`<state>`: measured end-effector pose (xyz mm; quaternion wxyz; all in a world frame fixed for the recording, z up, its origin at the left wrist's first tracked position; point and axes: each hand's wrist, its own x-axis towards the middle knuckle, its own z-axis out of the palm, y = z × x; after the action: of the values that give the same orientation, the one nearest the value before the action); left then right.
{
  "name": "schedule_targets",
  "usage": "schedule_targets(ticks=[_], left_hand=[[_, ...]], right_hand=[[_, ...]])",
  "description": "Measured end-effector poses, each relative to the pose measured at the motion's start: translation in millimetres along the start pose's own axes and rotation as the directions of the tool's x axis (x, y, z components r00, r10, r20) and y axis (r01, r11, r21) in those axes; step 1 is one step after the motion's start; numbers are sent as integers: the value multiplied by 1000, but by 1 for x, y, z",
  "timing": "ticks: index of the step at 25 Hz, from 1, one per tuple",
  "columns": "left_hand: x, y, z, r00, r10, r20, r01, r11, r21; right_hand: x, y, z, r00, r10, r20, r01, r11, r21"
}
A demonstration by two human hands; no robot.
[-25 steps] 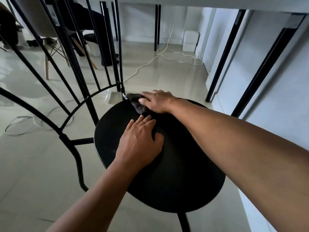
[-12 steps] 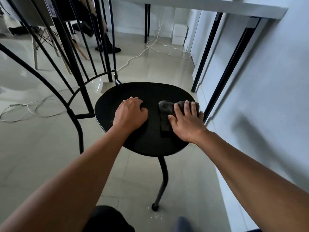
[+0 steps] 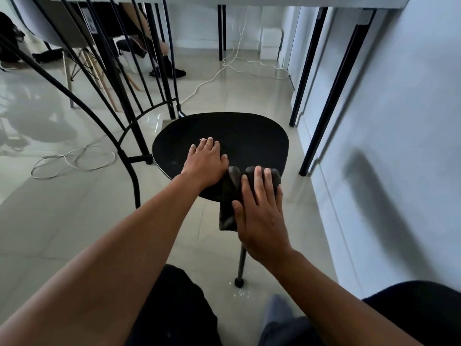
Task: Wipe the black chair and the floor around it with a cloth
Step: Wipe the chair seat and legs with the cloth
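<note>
The left hand (image 3: 205,163) lies flat on the chair (image 3: 239,136) seat, fingers straight, probably to steady it. The right hand (image 3: 259,208) presses the cloth (image 3: 229,196) on the seat's near edge with extended fingers, gripping nothing. The cloth's long axis runs near to far; its near end hangs over the rim above the floor (image 3: 74,233).
</note>
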<state>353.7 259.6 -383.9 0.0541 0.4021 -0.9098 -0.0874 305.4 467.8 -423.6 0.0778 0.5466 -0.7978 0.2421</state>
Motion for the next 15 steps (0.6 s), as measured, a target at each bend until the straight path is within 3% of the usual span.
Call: schedule_targets(ticks=[5,7,10,12,15], left_hand=[[-3,0,2,991,22,-130,-20,1000,15],[-5,0,1,989,25,-149,-23,1000,12],[-7,0,-1,986,27,-165,-26,1000,7],[-8,1,-3,985,24,-173,-24,1000,-1],[-12,2,-5,985,28,-172,-30,999,-11]], right_hand=[[-48,-33,36,983,159,-90,-129,952,277],[-62,-39,42,978,201,-56,-153,874,461],[-47,-33,32,920,391,15,-306,693,653],[-26,-25,23,889,458,16,-357,670,651],[-16,-17,16,921,386,-51,-301,789,535]])
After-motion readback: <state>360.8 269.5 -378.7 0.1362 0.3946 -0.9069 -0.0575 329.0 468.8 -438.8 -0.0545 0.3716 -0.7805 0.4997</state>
